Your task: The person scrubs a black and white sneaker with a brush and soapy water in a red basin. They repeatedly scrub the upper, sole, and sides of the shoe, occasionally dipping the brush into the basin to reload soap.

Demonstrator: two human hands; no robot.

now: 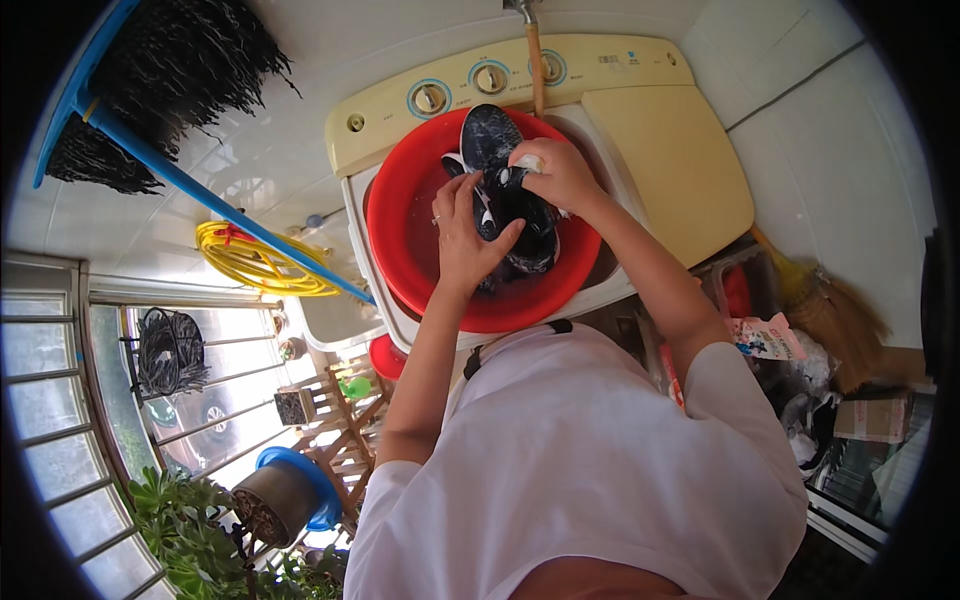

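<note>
A red plastic basin (397,247) holds dark water and a pair of wet black shoes. The nearer black shoe (517,206) is gripped from the left by my left hand (466,232), fingers along one side and thumb on the other. Suds streak the second shoe (489,139), which leans toward the basin's far rim. At the nearer shoe's opening, my right hand (559,176) pinches a small whitish thing (531,163); fingers hide most of it, so I cannot tell whether it is soap, cloth or a brush.
The basin sits on a yellowed twin-tub washing machine (667,165) with several dials and a tap pipe (535,67) behind. A blue mop handle (225,206) slants in from the left, near a coiled yellow hose (255,259). A broom (832,315) stands at right.
</note>
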